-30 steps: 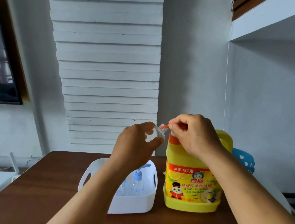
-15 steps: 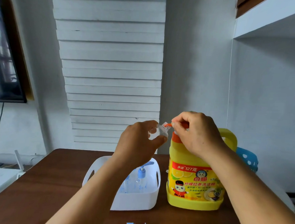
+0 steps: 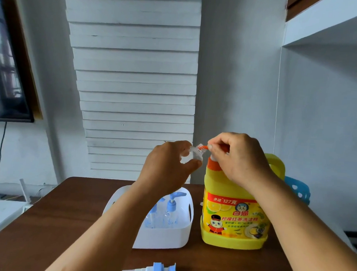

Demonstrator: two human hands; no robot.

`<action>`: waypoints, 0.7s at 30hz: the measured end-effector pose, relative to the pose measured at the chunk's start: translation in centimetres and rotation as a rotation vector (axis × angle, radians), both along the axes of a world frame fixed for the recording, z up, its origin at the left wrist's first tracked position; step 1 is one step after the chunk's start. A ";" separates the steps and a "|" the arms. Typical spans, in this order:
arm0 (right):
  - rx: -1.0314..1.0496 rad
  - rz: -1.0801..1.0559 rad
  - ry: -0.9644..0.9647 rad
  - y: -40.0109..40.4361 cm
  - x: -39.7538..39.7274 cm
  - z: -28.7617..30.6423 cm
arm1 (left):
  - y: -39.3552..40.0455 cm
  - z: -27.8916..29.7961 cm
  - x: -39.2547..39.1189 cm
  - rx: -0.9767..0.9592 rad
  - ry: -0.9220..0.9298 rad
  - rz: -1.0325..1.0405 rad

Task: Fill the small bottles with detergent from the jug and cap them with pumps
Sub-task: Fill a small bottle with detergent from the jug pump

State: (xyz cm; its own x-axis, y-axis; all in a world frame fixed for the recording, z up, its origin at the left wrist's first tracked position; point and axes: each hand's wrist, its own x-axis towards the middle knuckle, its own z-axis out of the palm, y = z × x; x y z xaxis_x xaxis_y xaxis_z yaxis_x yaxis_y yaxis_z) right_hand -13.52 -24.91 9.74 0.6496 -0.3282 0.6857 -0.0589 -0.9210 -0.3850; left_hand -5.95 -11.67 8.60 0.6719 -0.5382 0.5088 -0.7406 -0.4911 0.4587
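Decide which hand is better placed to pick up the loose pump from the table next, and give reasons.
Left, probably. The pump lies nearer the left hand, which holds only the small bottle. The right hand is at the jug's nozzle.

A brown wooden table [image 3: 36, 231] fills the bottom of the view. A white basket [image 3: 165, 237] with handle holes stands on it. Behind the table, the wall has a tall strip of white slats [image 3: 135, 82] going up the middle. On the left wall hangs a dark screen [image 3: 8, 66], and a thin black cable [image 3: 1, 148] drops down from it. Below that, beside the table, sits a white box with antennas [image 3: 4, 207]. Far right, something blue with holes [image 3: 300, 189] peeks out. A white shelf [image 3: 329, 23] sticks out up high on the right.
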 end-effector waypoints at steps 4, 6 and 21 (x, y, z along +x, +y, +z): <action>-0.006 -0.004 0.014 0.2 0.0 -0.3 | 0.1 -0.4 -0.1 0.000 0.011 -0.005; 0.003 -0.004 0.050 0.2 -0.1 0.3 | 0.1 -0.2 -0.1 0.003 0.011 -0.001; 0.010 -0.030 0.025 0.6 -0.2 -0.2 | 0.0 -0.4 -0.2 0.013 -0.009 0.013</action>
State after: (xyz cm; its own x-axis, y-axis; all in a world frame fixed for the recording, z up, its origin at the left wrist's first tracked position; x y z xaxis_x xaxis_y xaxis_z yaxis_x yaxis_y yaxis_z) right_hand -13.68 -24.35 9.58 0.6565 -0.3544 0.6659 -0.0958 -0.9148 -0.3925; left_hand -6.18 -11.62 8.25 0.6745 -0.5359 0.5078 -0.7380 -0.5066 0.4457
